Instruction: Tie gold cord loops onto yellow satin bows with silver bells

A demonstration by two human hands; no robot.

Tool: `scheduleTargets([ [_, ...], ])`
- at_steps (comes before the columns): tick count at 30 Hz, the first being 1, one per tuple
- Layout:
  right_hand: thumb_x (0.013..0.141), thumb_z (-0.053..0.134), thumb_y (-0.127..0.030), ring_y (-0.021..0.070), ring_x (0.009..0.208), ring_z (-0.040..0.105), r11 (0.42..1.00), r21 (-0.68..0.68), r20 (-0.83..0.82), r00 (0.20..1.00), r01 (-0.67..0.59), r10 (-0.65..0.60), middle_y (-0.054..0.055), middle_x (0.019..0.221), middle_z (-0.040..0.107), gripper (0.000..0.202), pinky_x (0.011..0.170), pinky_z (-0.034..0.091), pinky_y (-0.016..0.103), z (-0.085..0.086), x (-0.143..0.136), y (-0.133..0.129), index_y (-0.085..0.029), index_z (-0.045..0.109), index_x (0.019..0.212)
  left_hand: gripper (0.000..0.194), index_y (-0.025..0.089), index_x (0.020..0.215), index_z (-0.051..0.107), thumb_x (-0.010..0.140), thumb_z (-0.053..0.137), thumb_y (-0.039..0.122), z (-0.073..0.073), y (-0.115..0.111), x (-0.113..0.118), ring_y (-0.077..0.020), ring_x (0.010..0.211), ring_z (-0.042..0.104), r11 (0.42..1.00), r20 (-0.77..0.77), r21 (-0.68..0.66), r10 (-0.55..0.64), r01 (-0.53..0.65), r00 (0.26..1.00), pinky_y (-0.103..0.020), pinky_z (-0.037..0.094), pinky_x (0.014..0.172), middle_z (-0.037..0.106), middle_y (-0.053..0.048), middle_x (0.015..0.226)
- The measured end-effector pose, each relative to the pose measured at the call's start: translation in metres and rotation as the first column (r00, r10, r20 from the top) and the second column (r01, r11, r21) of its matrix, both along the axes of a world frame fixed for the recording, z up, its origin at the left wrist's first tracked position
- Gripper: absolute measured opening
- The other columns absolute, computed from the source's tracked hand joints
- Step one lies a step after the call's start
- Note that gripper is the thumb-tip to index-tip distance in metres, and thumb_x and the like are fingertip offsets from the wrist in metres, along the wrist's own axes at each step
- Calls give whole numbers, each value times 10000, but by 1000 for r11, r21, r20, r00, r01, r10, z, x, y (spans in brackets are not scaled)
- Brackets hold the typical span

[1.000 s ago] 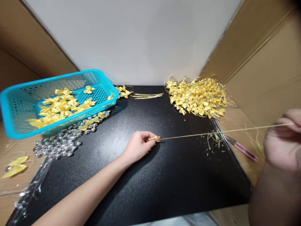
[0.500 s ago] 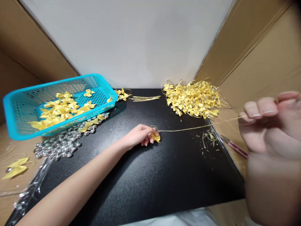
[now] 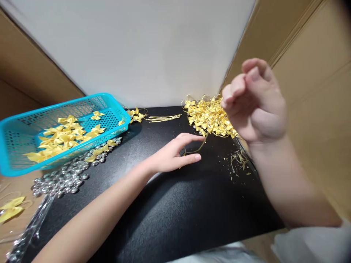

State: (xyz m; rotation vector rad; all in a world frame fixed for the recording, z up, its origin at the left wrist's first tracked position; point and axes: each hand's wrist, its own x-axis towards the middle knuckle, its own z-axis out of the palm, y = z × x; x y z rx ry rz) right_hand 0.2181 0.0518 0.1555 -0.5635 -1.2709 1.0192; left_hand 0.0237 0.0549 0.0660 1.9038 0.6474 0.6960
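My left hand [image 3: 175,153] hovers low over the middle of the black tabletop [image 3: 164,212], thumb and index finger stretched apart. Its other fingers are hidden below. A thin gold cord [image 3: 196,150] runs slack from beside this hand and bends upward near the index fingertip. Only a tiny yellow speck shows under the palm, so the bow there is almost fully covered. My right hand [image 3: 255,106] is raised at the right, palm side showing, fingers curled and thumb close against the index finger. No cord is visible reaching it; whether something small is pinched there is hidden.
A turquoise basket [image 3: 63,104] of yellow bows [image 3: 60,137] stands left, with silvery beads [image 3: 63,179] before it. Gold cord lengths [image 3: 164,118] lie at the back beside a pile of beaded bows [image 3: 208,115]. Cord scraps [image 3: 240,159] lie right; cardboard walls [image 3: 309,91] flank the table.
The taut cord between my hands has gone slack. My right hand has moved left and up. My left thumb and index finger have spread from the bow. The view has shifted slightly.
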Motion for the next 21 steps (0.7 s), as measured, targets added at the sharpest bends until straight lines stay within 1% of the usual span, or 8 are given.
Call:
scheduleTargets([
  [3,868,652,-481,82,744,683,987,-43,90,985,152,-148,-76,725,626,196,616,546,194,-2,-15,21,-296,657,934,309,183,871,702,882,577,465,-2,8,9,-217,867,640,955,200,-280,-37,93,979,-353,463,877,704,-62,812],
  [6,880,627,-495,115,821,698,968,-58,175,958,242,-229,-49,787,649,222,645,564,220,-18,-17,41,-293,645,969,449,205,547,505,866,567,516,-2,15,6,-140,555,479,887,404,-462,181,29,897,-300,450,672,422,32,480],
  [8,859,669,-431,113,761,691,972,-85,193,961,218,-199,-34,768,665,180,657,570,240,-35,-13,50,-262,658,921,440,206,541,456,890,539,459,-1,21,0,-118,517,423,820,481,-571,377,-44,792,-267,431,616,392,40,483],
  [12,769,757,-309,135,679,688,955,-298,373,919,-12,128,19,717,717,138,653,574,292,-60,-6,53,-191,690,797,281,214,789,661,938,478,367,-8,36,-9,-106,668,559,698,474,-692,632,-184,614,-219,461,646,706,-12,848],
  [14,752,767,-299,154,711,704,909,-392,435,843,-139,317,44,746,741,137,683,578,314,-65,-8,48,-179,711,787,274,211,957,716,913,525,402,-17,40,-10,-133,808,625,704,420,-661,633,-259,650,-234,493,713,731,-49,1104],
  [16,758,756,-291,155,726,705,888,-407,446,801,-216,399,43,766,747,119,707,576,321,-68,-13,42,-183,730,799,325,183,1021,736,871,592,433,-27,40,-10,-190,930,658,771,374,-582,535,-257,758,-290,507,815,730,-83,1152],
  [19,772,733,-276,141,721,683,925,-321,421,845,-203,331,21,808,736,84,696,563,311,-74,-24,38,-207,746,818,333,160,941,774,858,630,449,-34,31,-9,-251,1040,668,886,215,-412,322,-213,922,-349,462,968,767,-93,1041],
  [21,764,733,-269,147,772,674,959,-248,414,879,-139,234,25,884,733,68,701,555,309,-82,-30,42,-216,750,804,322,178,894,779,872,616,455,-32,24,-9,-270,1129,644,926,96,-338,209,-166,973,-366,414,1044,768,-85,1058],
])
